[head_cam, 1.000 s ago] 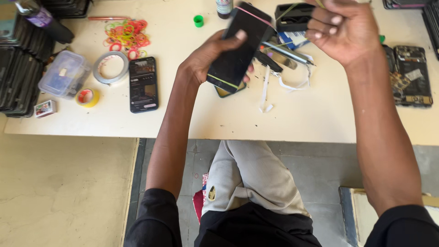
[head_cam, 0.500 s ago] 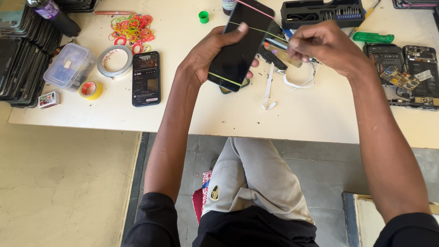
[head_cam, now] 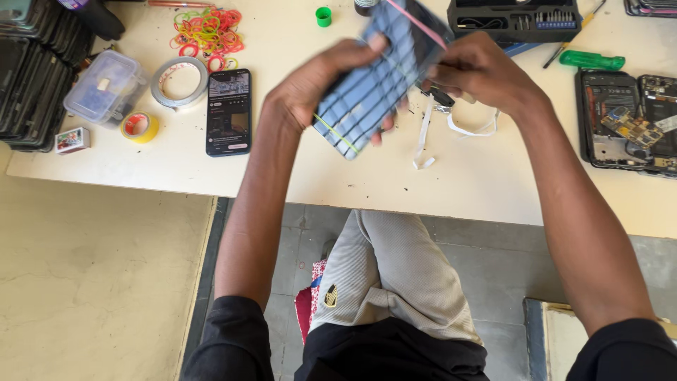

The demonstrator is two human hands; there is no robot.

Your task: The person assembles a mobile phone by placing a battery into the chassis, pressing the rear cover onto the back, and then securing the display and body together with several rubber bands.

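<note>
A dark phone (head_cam: pixel 377 81) wrapped in several coloured rubber bands is held tilted above the white table (head_cam: pixel 493 183). My left hand (head_cam: pixel 310 88) grips it from the left side, fingers curled around its edge. My right hand (head_cam: pixel 479 74) is at the phone's upper right edge, fingers pinched there; what it pinches is hidden behind the phone. Under the phone lie white adhesive strips (head_cam: pixel 427 134).
A second phone (head_cam: pixel 228 111) lies screen-up on the left, beside tape rolls (head_cam: pixel 178 81), a yellow tape roll (head_cam: pixel 139 127), a clear plastic box (head_cam: pixel 106 88) and loose rubber bands (head_cam: pixel 208 29). An opened phone (head_cam: pixel 627 120), green screwdriver (head_cam: pixel 591 59) and bit case (head_cam: pixel 522 17) sit right.
My right hand came down from above and met the phone's upper edge. The phone has turned, its banded face now tilted toward me.
</note>
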